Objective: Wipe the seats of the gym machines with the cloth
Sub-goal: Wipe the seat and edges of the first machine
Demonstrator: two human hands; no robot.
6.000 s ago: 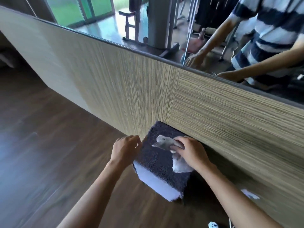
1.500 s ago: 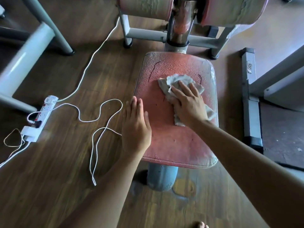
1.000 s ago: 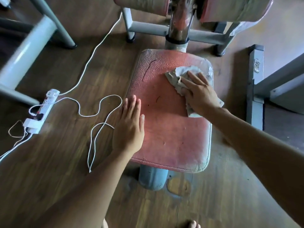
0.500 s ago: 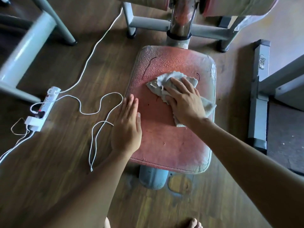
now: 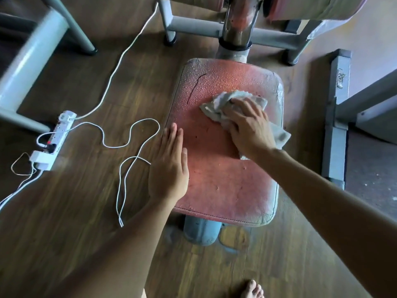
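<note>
The cloth is light, limp and bunches easily; the right hand presses it flat-palmed onto the red seat, fingers curled into its folds as the grip. Droplets bead beyond the grip, so the vinyl looks slick. The left hand lies open, bracing the seat's edge. White cables and a power strip lie well left on the floor, clear.

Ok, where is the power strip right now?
In the head view the white power strip lies on the wooden floor at the left, beyond the looped white cable left of the red seat, near the pale machine frame.
</note>
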